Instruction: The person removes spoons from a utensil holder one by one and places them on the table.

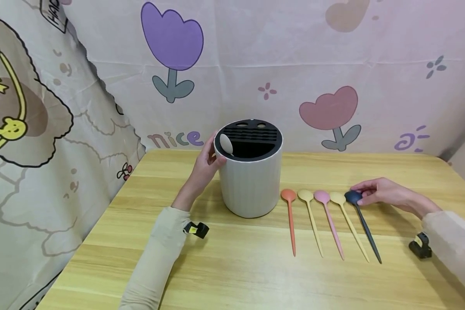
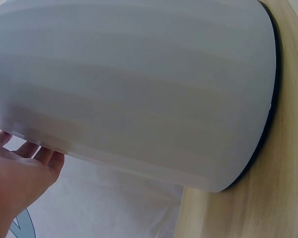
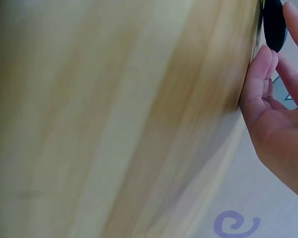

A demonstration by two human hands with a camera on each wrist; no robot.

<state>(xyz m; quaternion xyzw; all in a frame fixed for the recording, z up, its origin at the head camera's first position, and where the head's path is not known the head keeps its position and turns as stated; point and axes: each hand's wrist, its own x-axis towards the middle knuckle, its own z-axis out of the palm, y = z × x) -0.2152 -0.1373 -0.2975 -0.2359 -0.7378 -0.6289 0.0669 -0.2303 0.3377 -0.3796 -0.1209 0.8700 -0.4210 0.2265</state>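
A white ribbed utensil holder with a black slotted lid stands upright on the table. My left hand holds its upper left side, the thumb near the rim in front and the fingers around the back; the left wrist view shows these fingertips against the wall. A pale spoon leans in the lid's large opening. At the right end of a row of spoons, my right hand pinches the bowl of a dark blue spoon, whose handle points toward me. In the right wrist view, its dark bowl sits between thumb and fingers.
Left of the dark blue spoon lie an orange spoon, a yellow spoon, a pink spoon and another yellow spoon, side by side on the wooden table. Patterned cloth hangs behind and at the left.
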